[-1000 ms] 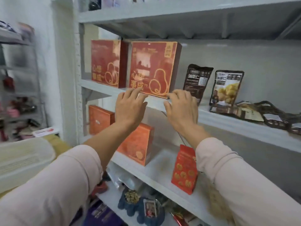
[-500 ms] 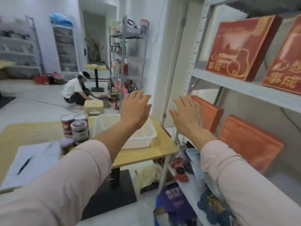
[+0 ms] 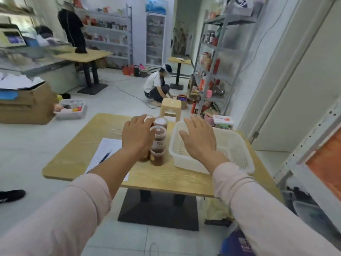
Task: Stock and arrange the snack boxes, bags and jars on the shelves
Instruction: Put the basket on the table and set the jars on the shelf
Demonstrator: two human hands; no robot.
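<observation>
Two hands out w/ fingers loosely spread, gripping nothing: our left hand (image 3: 137, 135) over the clear jars (image 3: 159, 141) on the wooden table (image 3: 77, 159), right hand (image 3: 199, 139) above the white basket (image 3: 186, 162) beside them.

Location type: small retail shop. Indicators: wall shelving (image 3: 107, 28) at 11 o'clock and a steel rack (image 3: 212, 52) at 1 o'clock, both loaded with packaged goods; a glass-door cooler (image 3: 155, 37) at 12 o'clock; a glass counter (image 3: 27, 58) at 10 o'clock; sealed jars (image 3: 159, 133) on the near table (image 3: 73, 159).
</observation>
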